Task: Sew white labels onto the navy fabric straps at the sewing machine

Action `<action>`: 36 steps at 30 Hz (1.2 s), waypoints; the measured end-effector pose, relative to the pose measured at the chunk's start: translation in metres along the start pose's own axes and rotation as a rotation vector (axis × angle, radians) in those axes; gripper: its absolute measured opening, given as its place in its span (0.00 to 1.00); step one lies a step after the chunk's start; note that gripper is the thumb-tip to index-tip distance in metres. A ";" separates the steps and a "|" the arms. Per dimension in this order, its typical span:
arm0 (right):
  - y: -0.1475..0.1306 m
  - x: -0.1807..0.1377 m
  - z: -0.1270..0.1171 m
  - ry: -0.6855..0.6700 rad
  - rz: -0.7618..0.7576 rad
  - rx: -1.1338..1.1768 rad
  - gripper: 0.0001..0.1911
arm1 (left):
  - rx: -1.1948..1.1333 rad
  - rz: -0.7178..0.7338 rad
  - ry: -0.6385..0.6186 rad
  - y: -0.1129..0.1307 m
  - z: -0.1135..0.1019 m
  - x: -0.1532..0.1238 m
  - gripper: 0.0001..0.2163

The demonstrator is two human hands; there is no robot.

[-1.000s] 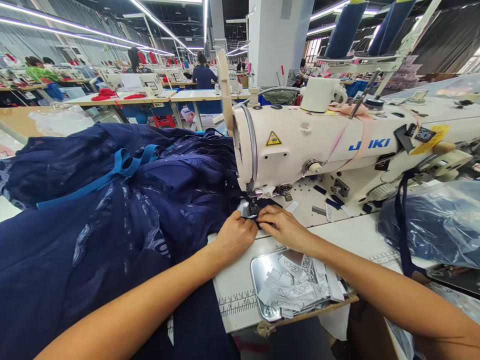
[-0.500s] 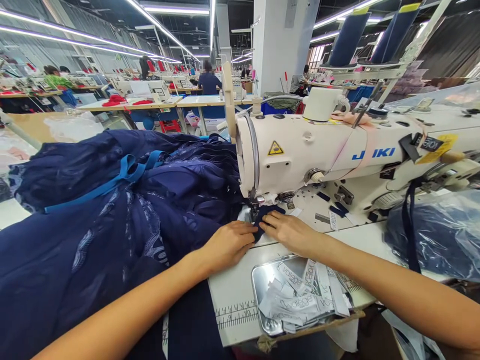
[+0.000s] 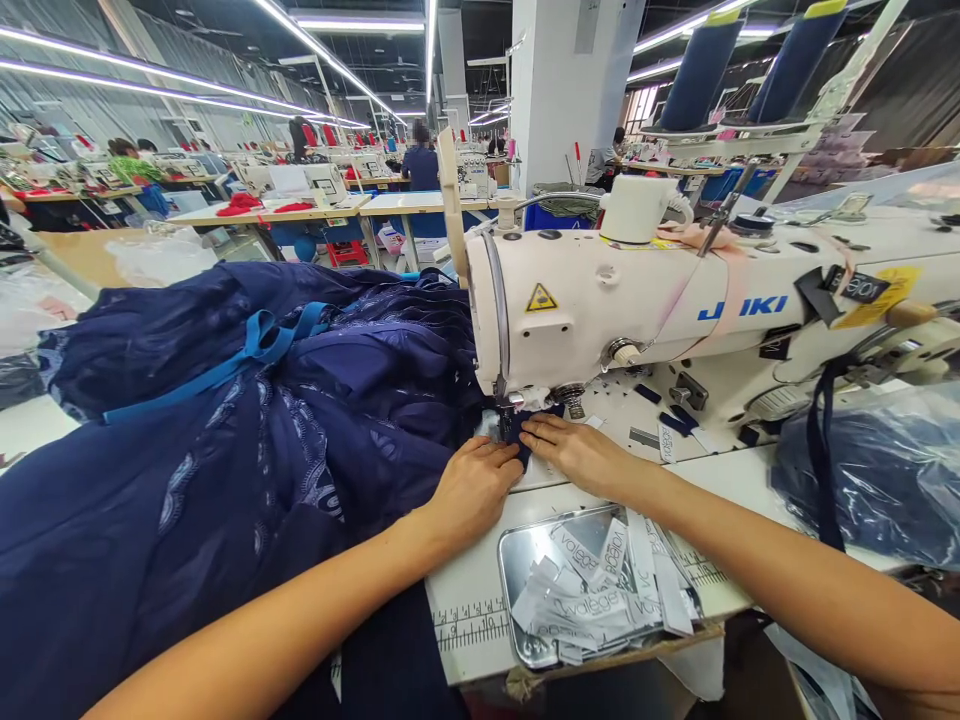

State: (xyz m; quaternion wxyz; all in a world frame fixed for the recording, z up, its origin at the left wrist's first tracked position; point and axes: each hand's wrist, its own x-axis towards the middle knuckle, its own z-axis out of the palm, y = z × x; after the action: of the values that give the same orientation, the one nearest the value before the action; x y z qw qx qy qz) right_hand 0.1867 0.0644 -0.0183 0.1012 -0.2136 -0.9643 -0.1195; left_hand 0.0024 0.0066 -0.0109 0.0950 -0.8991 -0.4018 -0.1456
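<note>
A strip of navy fabric (image 3: pixel 517 428) lies under the presser foot (image 3: pixel 506 412) of a white sewing machine (image 3: pixel 577 290). My left hand (image 3: pixel 480 485) is on the near side of the foot, fingers together and curved down over the fabric's edge. From the right, my right hand (image 3: pixel 574 452) bears on the same fabric with its fingertips, its thumb hidden. The two hands' fingertips almost meet. Left of the needle spreads a large heap of navy garments (image 3: pixel 360 400) with lace trim and a blue ribbon tie (image 3: pixel 262 340).
A metal tray (image 3: pixel 517 600) of printed white labels (image 3: pixel 592 600) sits at the table's front edge. Dark scraps (image 3: pixel 679 418) and a loose label (image 3: pixel 666 443) lie on the machine bed. At right is a plastic bag (image 3: pixel 870 470). Thread cones (image 3: pixel 697 75) stand above.
The fabric beside the foot shows less than before. My left fingers have edged closer to the foot, and my right hand stays beside them. The view has shifted slightly.
</note>
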 end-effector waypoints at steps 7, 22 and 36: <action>0.009 0.003 -0.002 0.021 -0.018 0.070 0.19 | 0.083 -0.041 -0.015 0.007 0.002 0.008 0.05; 0.017 0.004 0.007 0.041 -0.022 0.123 0.23 | 0.175 -0.055 0.067 0.007 0.008 0.010 0.05; 0.019 0.004 0.014 0.088 0.016 0.128 0.23 | 0.194 -0.059 0.073 0.004 0.014 0.013 0.05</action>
State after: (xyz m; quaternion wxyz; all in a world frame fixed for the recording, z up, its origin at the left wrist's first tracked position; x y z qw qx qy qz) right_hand 0.1895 0.0865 -0.0267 0.1578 -0.2091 -0.9628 -0.0662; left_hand 0.0167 0.0168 -0.0198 0.1920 -0.8675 -0.4366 -0.1412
